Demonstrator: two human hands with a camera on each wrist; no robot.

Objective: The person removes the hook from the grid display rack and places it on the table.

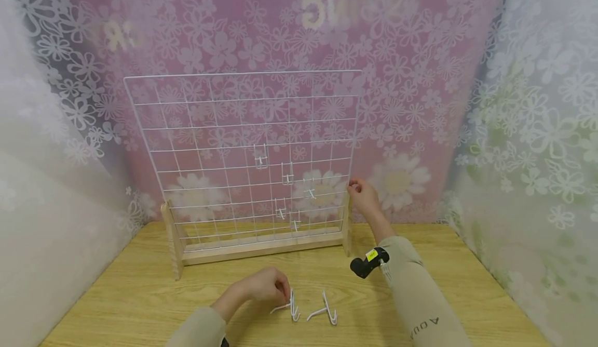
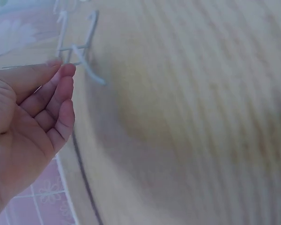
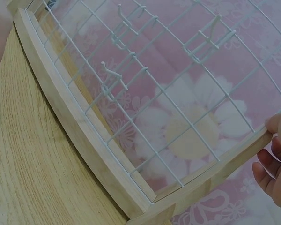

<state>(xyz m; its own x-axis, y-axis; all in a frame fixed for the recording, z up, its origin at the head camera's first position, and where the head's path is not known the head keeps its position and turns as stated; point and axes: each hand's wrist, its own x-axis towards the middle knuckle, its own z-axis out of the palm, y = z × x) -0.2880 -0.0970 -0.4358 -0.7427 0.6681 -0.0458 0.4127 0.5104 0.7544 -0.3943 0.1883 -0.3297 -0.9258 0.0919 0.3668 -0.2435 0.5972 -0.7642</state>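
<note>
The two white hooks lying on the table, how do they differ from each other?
The left hook is pinched by the left hand; the right hook lies untouched, apart from both hands. The left hook sits nearer the person's left sleeve; the right hook sits nearer the right forearm. Both are white wire hooks resting on the wooden table.

The left hand [image 1: 263, 286] is reaching forward low in front of the body, palm turned inward, its fingers [image 2: 61, 91] curling loosely together with the tips bunching at the thumb. The left forearm is coming in from the lower edge, sleeve covering it to the wrist. The right arm is stretching forward and up, sleeve ending short of the wrist, and the right hand [image 1: 362, 197] is lifting higher, its fingers [image 3: 267, 171] bending inward.
</note>
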